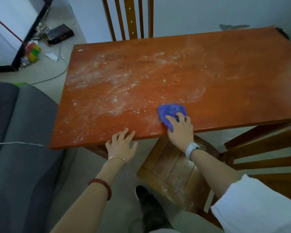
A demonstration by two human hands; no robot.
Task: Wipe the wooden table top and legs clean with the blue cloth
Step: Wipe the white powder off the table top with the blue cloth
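The reddish wooden table [233, 68] fills the middle of the head view. White powder and crumbs cover its left and centre; the right part and a strip along the near edge look smooth. My right hand [181, 130] presses the crumpled blue cloth [170, 112] flat on the top near the front edge. My left hand [122, 145] rests with fingers spread on the table's front edge, holding nothing. The table legs are mostly hidden under the top.
A wooden chair [173, 170] with a dusty seat stands under the near edge. Another chair [129, 17] stands behind the table, a third [262, 148] at the right. A grey sofa [20, 132] is at left. Cables and clutter [57, 34] lie on the floor.
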